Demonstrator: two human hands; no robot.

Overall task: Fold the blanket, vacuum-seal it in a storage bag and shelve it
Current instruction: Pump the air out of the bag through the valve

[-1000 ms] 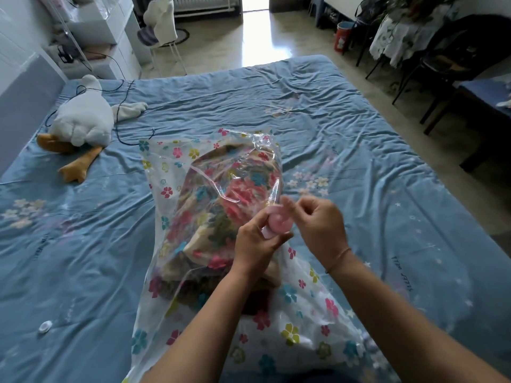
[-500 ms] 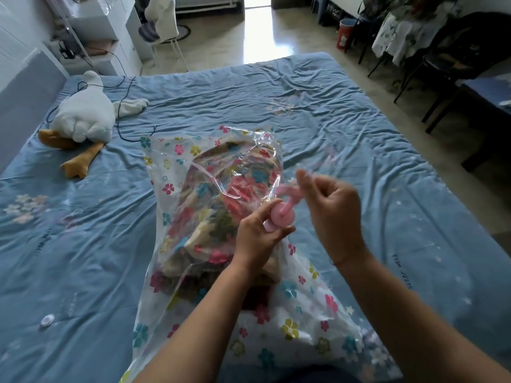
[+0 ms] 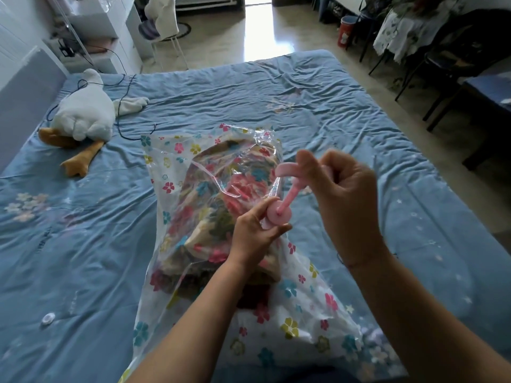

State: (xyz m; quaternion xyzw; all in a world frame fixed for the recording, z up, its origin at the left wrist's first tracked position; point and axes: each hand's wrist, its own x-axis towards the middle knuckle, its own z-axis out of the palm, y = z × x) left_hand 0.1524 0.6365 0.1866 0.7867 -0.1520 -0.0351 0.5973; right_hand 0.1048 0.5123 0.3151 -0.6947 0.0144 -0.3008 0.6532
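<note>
The blanket (image 3: 221,205) sits folded inside the flowery bag (image 3: 290,322) on the bed (image 3: 331,106), and the fingers of the left hand (image 3: 249,236) pinch the pink valve (image 3: 278,215) to hold it steady so the fingers of the right hand (image 3: 345,194), clamped on its cap (image 3: 286,171), can pull.

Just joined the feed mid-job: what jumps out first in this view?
Centre frame, the flowered storage bag lies on the blue bed with the patterned blanket inside. On top of it the left hand pinches the pink valve, while the right hand holds its tethered pink cap just above, off the valve. A white plush goose lies at the bed's far left.
</note>
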